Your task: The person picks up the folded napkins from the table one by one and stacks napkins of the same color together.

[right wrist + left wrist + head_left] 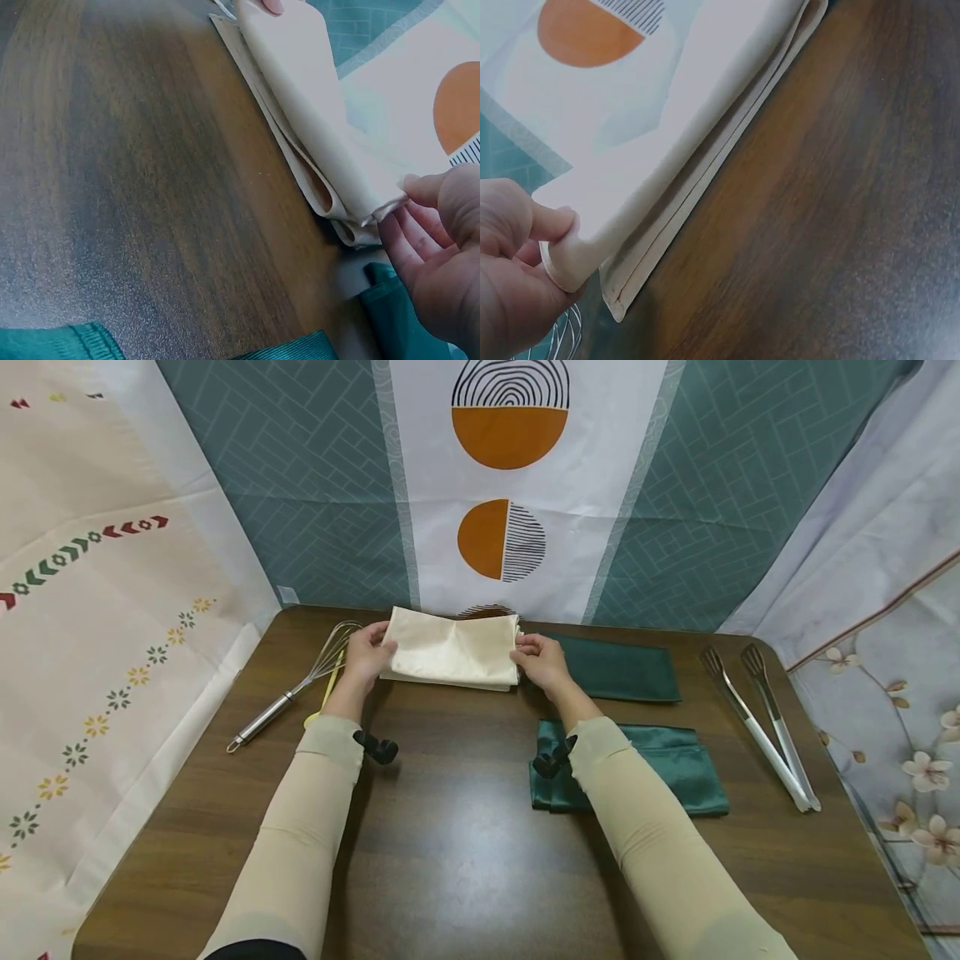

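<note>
First: What does your left hand have?

Second: It pinches the cream cloth at its nine o'clock end, thumb on top.

First: Your right hand pinches the three o'clock end, thumb on top and fingers beneath.

Second: And where is your cloth?

First: At twelve o'clock on your brown table, near the far edge. It is folded in layers, and along its six o'clock side the top fold stands apart from those below.

Second: You have a metal whisk at ten, beside something yellow partly hidden by your left hand.

First: One green cloth lies flat at one; a second green cloth, at three, is partly hidden by your right sleeve. Your metal tongs lie at two, farther out.
</note>
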A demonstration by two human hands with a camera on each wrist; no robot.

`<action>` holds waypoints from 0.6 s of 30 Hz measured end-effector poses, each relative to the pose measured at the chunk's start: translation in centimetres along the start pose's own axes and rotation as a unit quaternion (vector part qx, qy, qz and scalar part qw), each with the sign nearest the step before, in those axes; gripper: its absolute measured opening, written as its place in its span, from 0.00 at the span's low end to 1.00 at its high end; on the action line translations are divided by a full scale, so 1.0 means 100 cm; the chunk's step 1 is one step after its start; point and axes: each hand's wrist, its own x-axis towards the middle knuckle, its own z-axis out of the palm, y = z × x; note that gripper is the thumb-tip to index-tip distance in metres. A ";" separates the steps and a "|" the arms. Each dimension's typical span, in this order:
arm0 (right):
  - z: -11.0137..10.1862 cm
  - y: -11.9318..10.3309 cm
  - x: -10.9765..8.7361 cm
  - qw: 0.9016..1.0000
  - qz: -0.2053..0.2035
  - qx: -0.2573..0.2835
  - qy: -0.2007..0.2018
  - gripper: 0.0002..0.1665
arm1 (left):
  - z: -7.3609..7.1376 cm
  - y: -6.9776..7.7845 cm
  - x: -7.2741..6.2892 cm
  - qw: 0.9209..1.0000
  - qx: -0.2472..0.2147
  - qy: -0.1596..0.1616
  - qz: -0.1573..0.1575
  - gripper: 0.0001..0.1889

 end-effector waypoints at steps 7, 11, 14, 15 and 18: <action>-0.001 0.000 -0.004 0.999 -0.024 -0.030 0.012 0.19 | -0.002 0.003 0.000 0.998 0.055 -0.001 0.015 0.25; -0.006 0.002 -0.010 0.994 -0.060 -0.082 0.042 0.18 | -0.002 0.010 -0.005 0.986 0.156 -0.011 0.064 0.28; -0.012 0.003 -0.015 0.990 -0.080 -0.098 0.055 0.21 | 0.001 0.016 -0.011 0.972 0.209 -0.019 0.107 0.28; -0.015 0.004 -0.018 0.990 -0.083 -0.098 0.055 0.22 | 0.002 0.016 -0.013 0.969 0.216 -0.023 0.120 0.28; -0.024 0.008 -0.024 0.990 -0.089 -0.096 0.046 0.25 | 0.007 0.017 -0.021 0.963 0.219 -0.033 0.153 0.26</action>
